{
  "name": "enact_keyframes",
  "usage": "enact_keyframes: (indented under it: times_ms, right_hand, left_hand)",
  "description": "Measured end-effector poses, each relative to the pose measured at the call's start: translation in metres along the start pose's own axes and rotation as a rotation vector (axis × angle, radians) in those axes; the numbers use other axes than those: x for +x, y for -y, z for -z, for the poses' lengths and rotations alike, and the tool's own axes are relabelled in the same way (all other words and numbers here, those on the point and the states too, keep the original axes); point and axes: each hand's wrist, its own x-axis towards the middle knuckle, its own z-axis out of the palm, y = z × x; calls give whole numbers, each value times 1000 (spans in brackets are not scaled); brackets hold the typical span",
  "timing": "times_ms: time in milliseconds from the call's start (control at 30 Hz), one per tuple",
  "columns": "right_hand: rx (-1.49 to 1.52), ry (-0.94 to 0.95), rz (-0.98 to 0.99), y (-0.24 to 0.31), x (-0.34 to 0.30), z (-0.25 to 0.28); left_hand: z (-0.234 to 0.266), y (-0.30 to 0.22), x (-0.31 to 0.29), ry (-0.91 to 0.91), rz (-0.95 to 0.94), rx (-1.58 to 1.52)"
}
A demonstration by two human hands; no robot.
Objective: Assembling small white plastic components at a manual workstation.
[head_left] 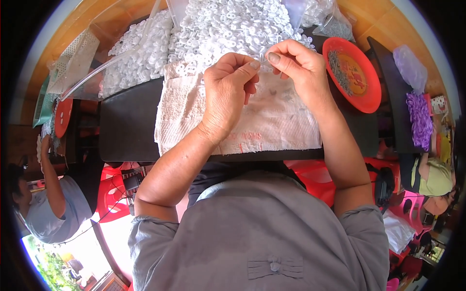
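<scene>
Nearest to you, your grey-sleeved forearms rise from the lower edge and meet over a worn white towel (272,121) spread on the dark desk (128,126). Your left hand (228,89) is curled, thumb and forefinger pressed together on a tiny white piece (262,59) held between both hands. Your right hand (296,65) meets it from the other side, its fingers (273,57) pinching the same piece, so the two thumbs almost touch. The piece is too small to make out its shape; it sits just above the towel's far edge, right at the foot of the heap.

Just beyond your hands lies a big heap of small white plastic rings (228,24), spilling onto the towel. To its left is a second mound of the same rings (138,56), with a clear plastic strip (104,65) slanting across it. On the right stands a red plate (354,75) holding small grey metal bits. Further right lies a purple bundle (420,119). At the far left another person (48,199) in a light shirt reaches up toward a red disc (63,116).
</scene>
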Motion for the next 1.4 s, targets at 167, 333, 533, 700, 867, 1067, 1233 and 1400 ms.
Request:
enact_keyframes:
  times_ms: [167, 333, 533, 700, 867, 1067, 1233, 1400]
  right_hand:
    - [-81, 50, 215, -8, 0, -1]
    - [-70, 77, 166, -13, -6, -10]
    - [0, -1, 88, -11, -4, -13]
    - [-44, 34, 64, -12, -2, -5]
    - [-39, 77, 73, -14, -3, -10]
    - [-97, 0, 174, -17, -3, -11]
    - [-114, 12, 174, -17, -1, -9]
    - [-34, 0, 36, -9, 1, -6]
  left_hand:
    - [-2, -1, -1, 0, 7, 21]
    - [2, 3, 0, 3, 18, -26]
    - [-2, -1, 0, -19, -13, 22]
    - [-2, -2, 0, 13, 27, 71]
    - [0, 5, 2, -8, 68, -20]
    - [1, -1, 4, 33, 62, 53]
    - [5, -1, 8, 60, 83, 103]
    - [4, -3, 8, 42, 118, 56]
